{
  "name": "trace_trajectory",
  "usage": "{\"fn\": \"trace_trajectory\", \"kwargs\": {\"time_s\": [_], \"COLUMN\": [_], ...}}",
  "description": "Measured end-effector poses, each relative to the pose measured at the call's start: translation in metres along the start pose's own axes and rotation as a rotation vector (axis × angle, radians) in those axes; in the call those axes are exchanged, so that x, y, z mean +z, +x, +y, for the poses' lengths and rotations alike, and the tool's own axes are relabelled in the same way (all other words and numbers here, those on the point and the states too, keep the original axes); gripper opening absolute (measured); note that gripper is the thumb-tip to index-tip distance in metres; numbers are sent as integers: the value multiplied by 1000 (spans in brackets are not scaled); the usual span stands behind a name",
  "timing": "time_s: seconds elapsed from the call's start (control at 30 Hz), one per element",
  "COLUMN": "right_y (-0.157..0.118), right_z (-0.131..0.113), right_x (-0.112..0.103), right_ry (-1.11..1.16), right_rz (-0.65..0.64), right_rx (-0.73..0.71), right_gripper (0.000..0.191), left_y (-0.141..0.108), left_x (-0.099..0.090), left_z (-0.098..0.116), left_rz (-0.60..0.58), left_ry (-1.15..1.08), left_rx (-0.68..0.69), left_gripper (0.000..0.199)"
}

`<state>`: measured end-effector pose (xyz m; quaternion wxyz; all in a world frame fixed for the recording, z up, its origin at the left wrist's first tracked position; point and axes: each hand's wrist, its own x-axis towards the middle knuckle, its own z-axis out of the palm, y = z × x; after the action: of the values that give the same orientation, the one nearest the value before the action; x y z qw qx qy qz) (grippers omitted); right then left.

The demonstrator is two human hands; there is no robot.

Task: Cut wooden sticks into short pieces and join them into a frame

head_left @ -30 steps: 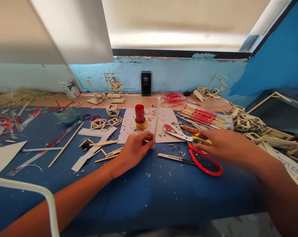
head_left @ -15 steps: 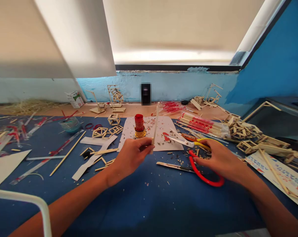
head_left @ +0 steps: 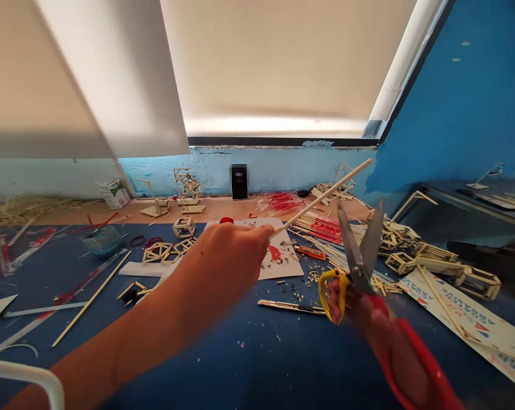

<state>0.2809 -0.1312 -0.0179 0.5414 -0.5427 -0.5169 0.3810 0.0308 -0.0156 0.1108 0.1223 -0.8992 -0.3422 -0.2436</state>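
Left hand (head_left: 236,256): grip pinched closed on one end of the stick (head_left: 321,196), which slants up from over the card (head_left: 283,273) past its right side. Right hand (head_left: 371,324), right of the card: grip wrapped round the scissors' (head_left: 359,273) handles, blades spread. Knife (head_left: 287,307) on table (head_left: 266,364), just in front of card.
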Motion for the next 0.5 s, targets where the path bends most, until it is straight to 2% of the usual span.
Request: {"fn": "trace_trajectory", "kwargs": {"time_s": [0.1, 0.2, 0.37, 0.5], "right_y": [-28, -41, -29, -9], "right_z": [8, -1, -29, -37], "right_x": [5, 11, 29, 37], "right_ry": [-91, -227, -294, -344], "right_rz": [5, -62, -66, -116], "right_rx": [45, 79, 67, 2], "right_gripper": [76, 82, 77, 72], "left_y": [-4, -9, -14, -17], "left_x": [-11, -19, -21, -18], "left_z": [6, 16, 33, 37], "left_rz": [12, 6, 121, 187], "left_ry": [130, 216, 307, 357], "left_rx": [49, 108, 184, 220], "left_gripper": [23, 23, 34, 35]}}
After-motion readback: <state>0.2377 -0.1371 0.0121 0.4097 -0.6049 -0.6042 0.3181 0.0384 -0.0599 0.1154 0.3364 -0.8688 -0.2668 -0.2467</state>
